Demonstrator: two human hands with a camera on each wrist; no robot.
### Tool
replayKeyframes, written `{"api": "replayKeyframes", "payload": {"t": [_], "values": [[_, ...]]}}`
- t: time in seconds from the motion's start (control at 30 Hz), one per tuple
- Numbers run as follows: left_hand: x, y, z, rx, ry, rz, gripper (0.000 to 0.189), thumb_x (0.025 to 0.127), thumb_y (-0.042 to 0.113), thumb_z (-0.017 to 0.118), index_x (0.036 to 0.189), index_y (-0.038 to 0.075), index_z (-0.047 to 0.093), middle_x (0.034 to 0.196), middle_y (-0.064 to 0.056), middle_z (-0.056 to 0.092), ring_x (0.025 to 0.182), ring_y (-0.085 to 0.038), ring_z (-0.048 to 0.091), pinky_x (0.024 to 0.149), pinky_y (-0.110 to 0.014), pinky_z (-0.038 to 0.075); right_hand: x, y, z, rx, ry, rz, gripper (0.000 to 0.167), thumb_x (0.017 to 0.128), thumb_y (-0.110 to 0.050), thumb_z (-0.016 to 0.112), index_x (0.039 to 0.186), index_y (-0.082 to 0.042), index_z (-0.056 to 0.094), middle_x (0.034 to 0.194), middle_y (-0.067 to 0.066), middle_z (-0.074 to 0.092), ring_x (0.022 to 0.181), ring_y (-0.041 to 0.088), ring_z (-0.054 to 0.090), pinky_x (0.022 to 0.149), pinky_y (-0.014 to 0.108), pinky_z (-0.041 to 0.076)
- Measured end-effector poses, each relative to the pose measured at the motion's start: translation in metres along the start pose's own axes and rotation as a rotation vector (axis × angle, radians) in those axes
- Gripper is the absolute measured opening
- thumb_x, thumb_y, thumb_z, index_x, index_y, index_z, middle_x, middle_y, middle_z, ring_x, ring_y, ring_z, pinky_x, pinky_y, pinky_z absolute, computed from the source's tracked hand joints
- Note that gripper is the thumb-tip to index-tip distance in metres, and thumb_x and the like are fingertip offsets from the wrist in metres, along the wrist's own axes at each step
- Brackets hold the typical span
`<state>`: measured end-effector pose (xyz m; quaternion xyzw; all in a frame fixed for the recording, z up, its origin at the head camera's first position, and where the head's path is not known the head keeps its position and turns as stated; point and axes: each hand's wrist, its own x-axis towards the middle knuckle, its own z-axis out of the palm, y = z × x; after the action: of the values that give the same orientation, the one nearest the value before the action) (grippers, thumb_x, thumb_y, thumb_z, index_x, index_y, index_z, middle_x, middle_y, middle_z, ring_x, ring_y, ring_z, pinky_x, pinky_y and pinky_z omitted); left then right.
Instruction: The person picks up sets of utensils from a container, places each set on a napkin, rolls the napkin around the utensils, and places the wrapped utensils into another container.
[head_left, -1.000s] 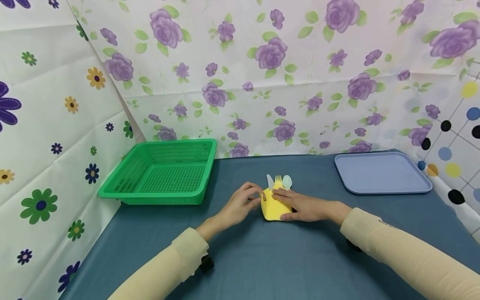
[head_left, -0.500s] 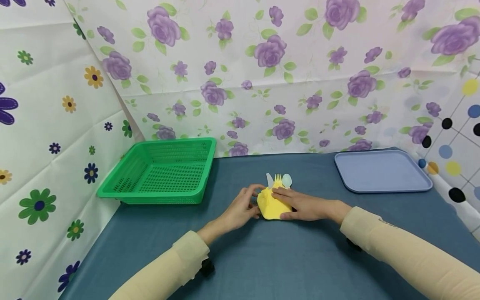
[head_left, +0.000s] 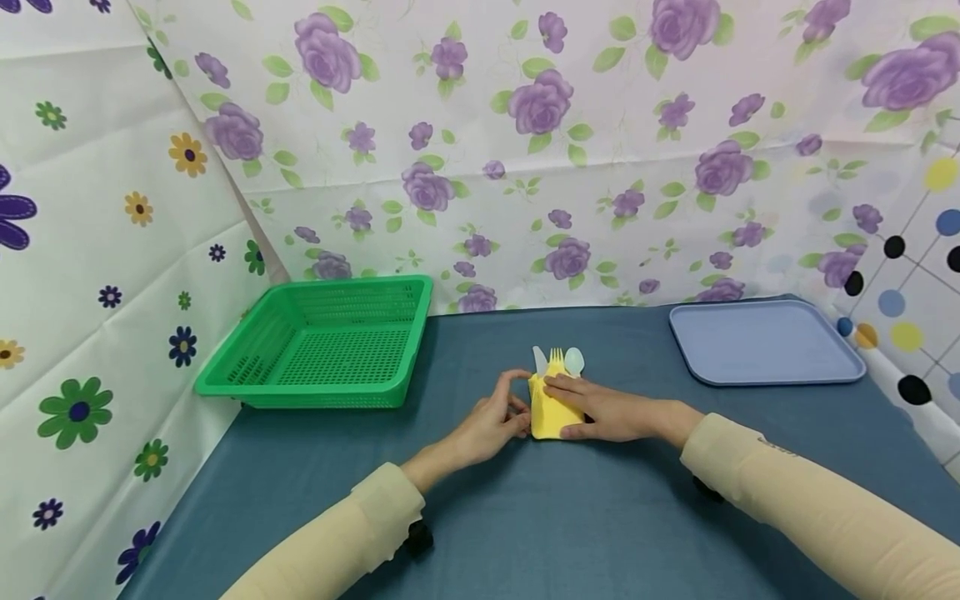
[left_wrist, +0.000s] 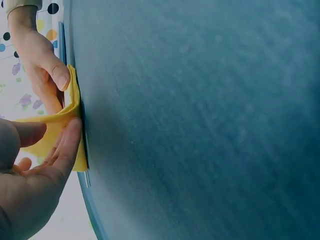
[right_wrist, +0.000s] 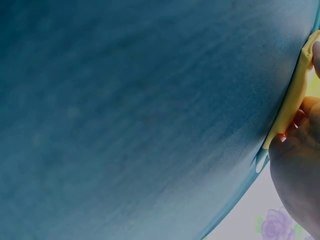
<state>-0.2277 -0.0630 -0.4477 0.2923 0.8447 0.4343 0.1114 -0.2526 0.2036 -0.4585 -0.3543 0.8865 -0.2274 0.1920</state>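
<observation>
A folded yellow cloth napkin (head_left: pixel 549 418) lies at the middle of the table, with a pale knife (head_left: pixel 539 360), a yellow fork (head_left: pixel 556 356) and a pale green spoon (head_left: pixel 574 361) sticking out of its far end. My left hand (head_left: pixel 489 427) holds its left edge; in the left wrist view a raised flap of the napkin (left_wrist: pixel 60 117) stands between thumb and fingers. From the right, my right hand (head_left: pixel 611 412) rests on the napkin with fingers extended, pressing it down. The cutlery's lower parts are hidden under the cloth.
A green plastic basket (head_left: pixel 415 367) stands at the back left of the blue-covered table (head_left: pixel 600 525). At the back right lies a flat blue-grey tray (head_left: pixel 765 343). Flowered sheets (head_left: pixel 465 100) rise behind and to the left.
The napkin's left side bulged outward half a second ago; now it is drawn in to the right, narrower. My left hand has shifted slightly right with it. The right hand stays put.
</observation>
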Motion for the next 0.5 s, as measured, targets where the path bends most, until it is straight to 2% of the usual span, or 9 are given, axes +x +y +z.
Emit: {"api": "replayKeyframes", "payload": {"t": [0.17, 0.27, 0.33, 0.43, 0.5], "values": [[0.0029, -0.0015, 0.0016, 0.064, 0.001, 0.045, 0.038, 0.106, 0.005, 0.061, 0.140, 0.009, 0.044, 0.114, -0.008, 0.072, 0.100, -0.020, 0.072, 0.085, -0.029, 0.059, 0.0003, 0.0006, -0.0001, -0.004, -0.003, 0.022, 0.083, 0.104, -0.056, 0.056, 0.167, -0.013, 0.024, 0.175, 0.001, 0.008, 0.160, 0.032, 0.007, 0.125, 0.060, 0.021], [0.0041, -0.0007, 0.0033, 0.067, -0.011, 0.051, 0.028, 0.105, 0.007, 0.063, 0.131, 0.009, 0.053, 0.118, -0.006, 0.070, 0.109, -0.019, 0.070, 0.093, -0.029, 0.057, 0.0006, 0.0000, 0.0001, 0.009, 0.009, 0.025, 0.075, 0.103, -0.055, 0.059, 0.159, -0.008, 0.043, 0.175, 0.001, 0.011, 0.160, 0.032, 0.011, 0.124, 0.058, 0.025], [0.0046, 0.0011, 0.0047, 0.080, -0.021, 0.050, 0.022, 0.105, 0.011, 0.064, 0.127, 0.009, 0.059, 0.120, -0.005, 0.068, 0.112, -0.018, 0.068, 0.096, -0.028, 0.056, 0.0007, -0.0006, 0.0000, 0.029, 0.025, 0.025, 0.071, 0.103, -0.054, 0.061, 0.154, -0.007, 0.049, 0.174, 0.003, 0.013, 0.159, 0.033, 0.016, 0.123, 0.057, 0.028], [0.0058, 0.0042, 0.0074, 0.128, -0.036, 0.054, 0.024, 0.103, 0.020, 0.069, 0.124, 0.010, 0.063, 0.120, -0.004, 0.065, 0.109, -0.016, 0.067, 0.093, -0.025, 0.057, 0.0007, -0.0011, -0.0009, 0.062, 0.046, 0.036, 0.075, 0.101, -0.051, 0.065, 0.158, -0.009, 0.043, 0.173, 0.005, 0.017, 0.156, 0.034, 0.025, 0.120, 0.057, 0.033], [0.0072, 0.0054, 0.0098, 0.177, -0.034, 0.068, 0.025, 0.101, 0.022, 0.072, 0.123, 0.011, 0.064, 0.118, -0.003, 0.064, 0.105, -0.014, 0.067, 0.090, -0.022, 0.057, 0.0007, -0.0011, -0.0023, 0.068, 0.055, 0.042, 0.084, 0.101, -0.050, 0.067, 0.165, -0.012, 0.029, 0.173, 0.008, 0.020, 0.153, 0.035, 0.030, 0.118, 0.057, 0.036]]}}
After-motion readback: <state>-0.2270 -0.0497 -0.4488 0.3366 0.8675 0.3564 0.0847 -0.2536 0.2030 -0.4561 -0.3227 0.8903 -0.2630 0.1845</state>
